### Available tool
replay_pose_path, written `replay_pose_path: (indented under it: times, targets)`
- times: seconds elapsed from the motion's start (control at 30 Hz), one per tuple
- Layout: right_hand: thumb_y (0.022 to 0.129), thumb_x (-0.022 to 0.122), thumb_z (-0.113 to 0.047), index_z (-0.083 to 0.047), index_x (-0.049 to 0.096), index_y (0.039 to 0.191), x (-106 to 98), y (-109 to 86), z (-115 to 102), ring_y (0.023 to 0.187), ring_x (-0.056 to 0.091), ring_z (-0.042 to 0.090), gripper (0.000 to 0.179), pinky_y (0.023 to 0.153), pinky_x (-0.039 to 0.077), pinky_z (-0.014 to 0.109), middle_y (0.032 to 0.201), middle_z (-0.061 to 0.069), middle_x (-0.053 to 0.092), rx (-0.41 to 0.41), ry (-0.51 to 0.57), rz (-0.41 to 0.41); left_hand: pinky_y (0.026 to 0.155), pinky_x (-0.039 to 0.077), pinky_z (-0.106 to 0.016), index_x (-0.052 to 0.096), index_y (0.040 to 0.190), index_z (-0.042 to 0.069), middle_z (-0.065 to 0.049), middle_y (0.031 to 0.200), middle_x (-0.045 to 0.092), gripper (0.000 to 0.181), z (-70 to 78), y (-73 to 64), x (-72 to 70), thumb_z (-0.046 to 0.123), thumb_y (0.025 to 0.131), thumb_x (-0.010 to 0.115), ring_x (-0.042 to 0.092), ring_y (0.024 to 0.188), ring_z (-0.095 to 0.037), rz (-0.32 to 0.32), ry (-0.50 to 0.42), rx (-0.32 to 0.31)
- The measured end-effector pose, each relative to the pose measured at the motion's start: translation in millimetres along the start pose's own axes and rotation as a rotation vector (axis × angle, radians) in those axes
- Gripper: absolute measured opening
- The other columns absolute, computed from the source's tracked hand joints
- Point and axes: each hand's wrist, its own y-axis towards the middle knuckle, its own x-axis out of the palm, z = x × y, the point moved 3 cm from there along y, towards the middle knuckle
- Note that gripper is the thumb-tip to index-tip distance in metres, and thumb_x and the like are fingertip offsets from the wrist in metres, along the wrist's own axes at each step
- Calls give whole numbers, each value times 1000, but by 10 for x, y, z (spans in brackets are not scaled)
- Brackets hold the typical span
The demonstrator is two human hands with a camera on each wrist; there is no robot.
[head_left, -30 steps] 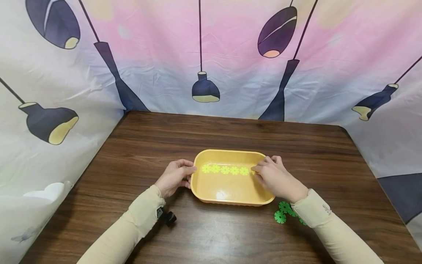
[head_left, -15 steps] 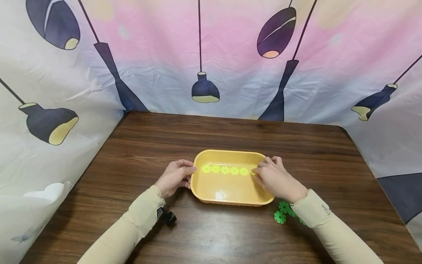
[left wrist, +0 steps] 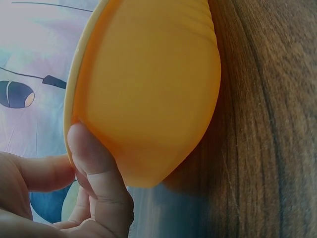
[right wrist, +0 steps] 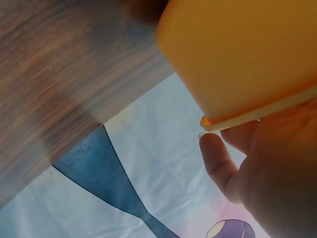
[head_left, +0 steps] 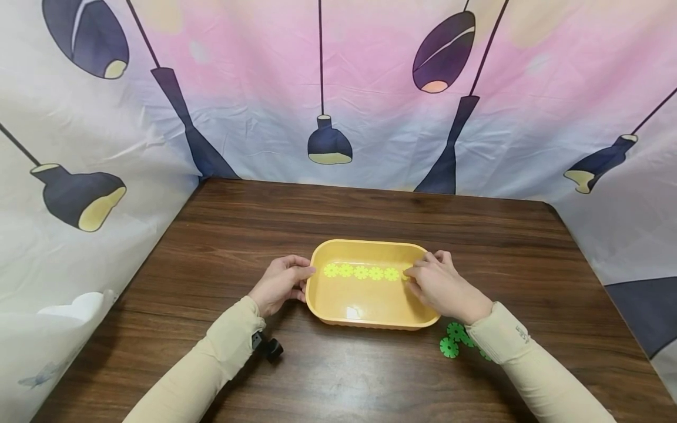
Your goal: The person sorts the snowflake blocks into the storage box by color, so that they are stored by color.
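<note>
A yellow plastic tub [head_left: 365, 305] with a raised rim sits in the middle of the brown table. Several bright yellow snowflake discs [head_left: 361, 272] lie in a row across its floor. My left hand [head_left: 277, 285] grips the tub's left end, with thumb and finger at the rim in the left wrist view. From over the right rim, my right hand [head_left: 444, 285] reaches into the tub with curled fingers. Its fingertips pinch a yellow snowflake disc [head_left: 406, 275] at the right end of the row, mostly covered by the hand. In the right wrist view, the tub wall [right wrist: 237, 59] hides those fingertips.
Several green snowflake discs [head_left: 456, 332] lie on the table [head_left: 338, 382], partly under the right sleeve. A black device [head_left: 271, 349] is strapped at the left cuff. Behind the table hangs a cloth [head_left: 264, 117] printed with lamps.
Both hands and the tub hold almost the same place. A little of the disc at the right fingertips shows more or less between frames.
</note>
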Motion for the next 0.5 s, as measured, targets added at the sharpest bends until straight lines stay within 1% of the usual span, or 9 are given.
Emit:
replay_pose_path:
  times: [0.43, 0.5]
  targets:
    - [86, 70, -10, -13, 74, 88, -11, 1, -12, 84, 54, 22, 5, 83, 32, 53, 82, -2, 67, 21, 19, -43, 49, 51, -26, 49, 116, -5, -10, 81, 55, 28, -4, -3, -4, 8, 94, 59, 53, 62, -16, -4, -5, 0]
    - [86, 70, -10, -13, 74, 88, -18, 5, -14, 87, 55, 23, 5, 83, 32, 53, 83, -2, 68, 26, 24, -43, 49, 51, -26, 49, 116, -5, -10, 81, 55, 28, -5, -1, -6, 8, 94, 60, 53, 62, -16, -3, -6, 0]
